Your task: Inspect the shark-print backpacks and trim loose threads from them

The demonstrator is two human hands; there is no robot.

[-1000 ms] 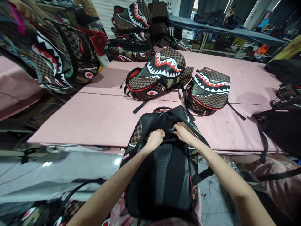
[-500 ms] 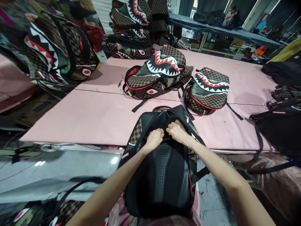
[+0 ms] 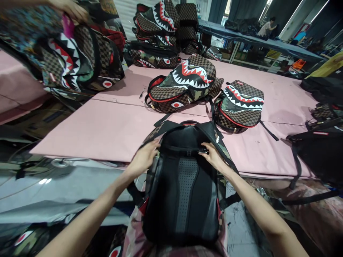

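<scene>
A black backpack (image 3: pixel 184 189) lies back-side up over the front edge of the pink table (image 3: pixel 107 128), its lower part towards me. My left hand (image 3: pixel 143 159) grips its upper left side by the shoulder strap. At the top right of the back panel, my right hand (image 3: pixel 213 157) pinches a small black pair of snips (image 3: pixel 203 150) against the horizontal band there. The backpack's front face is hidden underneath.
Two shark-mouth checkered backpacks (image 3: pixel 184 84) (image 3: pixel 241 107) lie on the table beyond. More are stacked at the back (image 3: pixel 158 32). Another person's hand (image 3: pixel 71 10) holds one (image 3: pixel 80 60) at the upper left. Black bags (image 3: pixel 318 150) crowd the right edge.
My hands were together at the top middle of the backpack. They have spread apart, the left to the left side, the right to the right, and the shoulder straps now lie flatter.
</scene>
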